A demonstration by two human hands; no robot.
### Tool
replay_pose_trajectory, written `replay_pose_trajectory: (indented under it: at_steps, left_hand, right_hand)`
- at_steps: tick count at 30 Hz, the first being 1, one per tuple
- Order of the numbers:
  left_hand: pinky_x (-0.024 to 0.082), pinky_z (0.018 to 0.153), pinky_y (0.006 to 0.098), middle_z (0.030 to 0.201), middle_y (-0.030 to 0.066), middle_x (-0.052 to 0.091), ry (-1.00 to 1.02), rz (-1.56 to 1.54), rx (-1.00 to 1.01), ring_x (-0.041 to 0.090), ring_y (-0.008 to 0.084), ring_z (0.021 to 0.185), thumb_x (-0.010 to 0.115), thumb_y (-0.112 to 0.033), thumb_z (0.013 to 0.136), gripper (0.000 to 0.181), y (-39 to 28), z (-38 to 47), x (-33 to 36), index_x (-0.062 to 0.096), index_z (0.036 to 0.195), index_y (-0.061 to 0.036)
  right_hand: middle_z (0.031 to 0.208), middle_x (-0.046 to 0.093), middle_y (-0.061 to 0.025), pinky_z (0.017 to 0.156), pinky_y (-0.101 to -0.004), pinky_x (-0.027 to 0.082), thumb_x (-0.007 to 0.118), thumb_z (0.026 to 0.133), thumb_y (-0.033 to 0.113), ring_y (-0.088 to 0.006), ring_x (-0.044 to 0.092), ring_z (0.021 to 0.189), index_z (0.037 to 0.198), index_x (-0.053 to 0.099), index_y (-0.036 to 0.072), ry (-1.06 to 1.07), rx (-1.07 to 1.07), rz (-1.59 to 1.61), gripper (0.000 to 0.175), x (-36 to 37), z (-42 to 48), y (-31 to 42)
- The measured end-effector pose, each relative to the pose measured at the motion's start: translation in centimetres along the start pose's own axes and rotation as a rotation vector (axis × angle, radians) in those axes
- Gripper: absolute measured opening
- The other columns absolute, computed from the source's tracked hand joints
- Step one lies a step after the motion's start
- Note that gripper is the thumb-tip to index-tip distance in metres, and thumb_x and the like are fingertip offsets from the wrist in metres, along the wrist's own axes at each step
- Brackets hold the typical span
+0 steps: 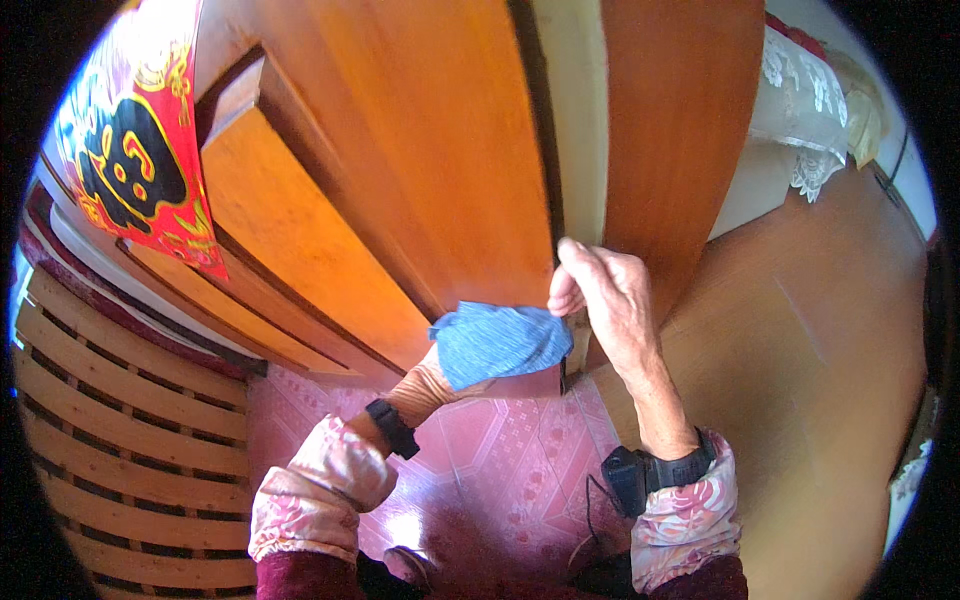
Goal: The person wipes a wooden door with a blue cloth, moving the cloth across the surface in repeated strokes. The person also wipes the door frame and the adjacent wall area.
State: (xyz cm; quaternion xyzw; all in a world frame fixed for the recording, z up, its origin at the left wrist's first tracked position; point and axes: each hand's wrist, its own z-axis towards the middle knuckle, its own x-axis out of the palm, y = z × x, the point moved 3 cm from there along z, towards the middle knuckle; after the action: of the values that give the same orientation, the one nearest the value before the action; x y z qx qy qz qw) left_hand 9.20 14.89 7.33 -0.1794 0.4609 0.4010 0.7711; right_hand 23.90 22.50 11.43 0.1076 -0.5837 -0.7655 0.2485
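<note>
A blue cloth (502, 343) is draped over my left hand (431, 379), which holds it against the lower part of an orange-brown wooden door (435, 150). The cloth hides most of the fingers. My right hand (604, 292) is just to the right of the cloth, by the door's edge and the pale door frame (583, 150). Its fingers are curled in; whether something small lies between them cannot be told. Both wrists wear black bands.
A red decoration (201, 232) with a black and gold figure hangs on the door at upper left. Wooden slats (150, 480) stand at left. Pink patterned tiles (480, 450) meet a brown floor (787, 360) at right. White lace cloth (802, 97) hangs at upper right.
</note>
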Motion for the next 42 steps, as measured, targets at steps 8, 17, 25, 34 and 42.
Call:
replay_pose_trajectory:
  at_steps: [8,17,25,34,42]
  left_hand:
    - [0.047,0.077,0.0292,0.098,0.0017,0.057,0.544,0.659,0.404,0.055,0.0151,0.088,0.048,-0.012,0.085,0.023,-1.3,-8.6,13.8,0.052,0.106,-0.005]
    - [0.041,0.087,0.0328,0.093,0.0079,0.059,0.127,-0.228,-0.338,0.054,0.0287,0.096,0.053,-0.005,0.074,0.015,0.6,-17.6,10.0,0.058,0.087,-0.0101]
    - [0.046,0.086,0.0397,0.101,0.0157,0.06,-0.722,-0.11,-0.56,0.059,0.0319,0.096,0.056,0.004,0.072,0.035,1.7,-8.5,-7.8,0.06,0.106,-0.0035]
    - [0.046,0.081,0.0443,0.114,0.0138,0.052,-0.387,0.126,-0.163,0.055,0.0325,0.102,0.052,-0.011,0.075,0.04,2.2,-10.5,-0.4,0.054,0.115,-0.0092]
    - [0.044,0.077,0.0414,0.088,0.0144,0.061,-0.086,-0.256,-0.388,0.057,0.0305,0.085,0.054,-0.012,0.076,0.016,2.9,-20.9,7.9,0.061,0.089,-0.0058]
  right_hand:
    - [0.059,0.06,-0.0066,0.052,-0.0242,0.049,0.053,0.092,0.023,-0.0126,0.059,0.053,0.065,0.061,-0.003,-0.177,-0.16,-0.01,0.038,1.9,-1.3,0.3]
    - [0.075,0.066,-0.0128,0.06,-0.0251,0.05,0.043,0.095,0.028,-0.0176,0.065,0.067,0.087,0.062,-0.004,-0.165,-0.162,-0.143,0.038,5.9,-2.2,-0.3]
    - [0.097,0.066,-0.0151,0.081,-0.0319,0.047,0.042,0.096,0.026,-0.0227,0.063,0.092,0.106,0.058,-0.003,-0.001,-0.101,-0.313,0.035,10.4,-3.2,-4.1]
    - [0.107,0.061,-0.0136,0.087,-0.037,0.044,0.036,0.092,0.05,-0.0222,0.057,0.1,0.112,0.054,-0.003,-0.051,0.308,-0.075,0.059,9.9,-4.5,-6.6]
    - [0.139,0.035,-0.0197,0.103,-0.0436,0.03,0.04,0.089,0.05,-0.03,0.035,0.129,0.135,0.032,-0.003,-0.013,0.792,-0.069,0.07,10.9,-7.2,-8.4]
